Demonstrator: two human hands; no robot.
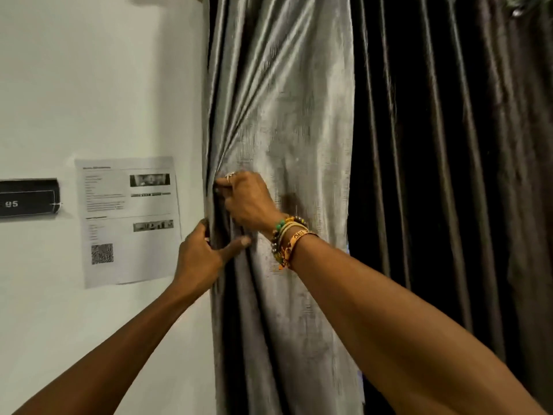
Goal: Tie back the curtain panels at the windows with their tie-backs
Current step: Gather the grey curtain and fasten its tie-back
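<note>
- Plaque (28,199), black, left edge of frame, cut off by the border. White digits read "95"; the first digit is soft and could be an 8.
- Sheet (143,259), white, printed, one, fixed on the wall (89,85) just right of the plaque. Its text is too blurred to read. It carries two grey picture strips and one QR code (102,253) at its lower left.
- Curtain (284,115), grey and shiny, hangs in the centre of the frame, running off the top and bottom. Its left edge lies against the wall, and its folds converge on one point at mid-height on that edge.
- Dark curtain (434,145) fills the right of the frame and touches the grey one. I cannot tell whether it is a separate panel or the same cloth in shadow.
- Hands: two, both bare-armed, both on the curtain's left edge, the right above the left and close to it.
- Right hand (248,199): fingers curled, pinching the gathered folds. The fingertips are buried in cloth, so whatever else they hold is hidden. One ring (229,175). Several bracelets (287,238) on the wrist, beaded and woven; the woven lettering is unreadable.
- Left hand (200,256): grips the curtain edge, thumb (238,243) stretched across the front, fingers hidden behind the cloth.
</note>
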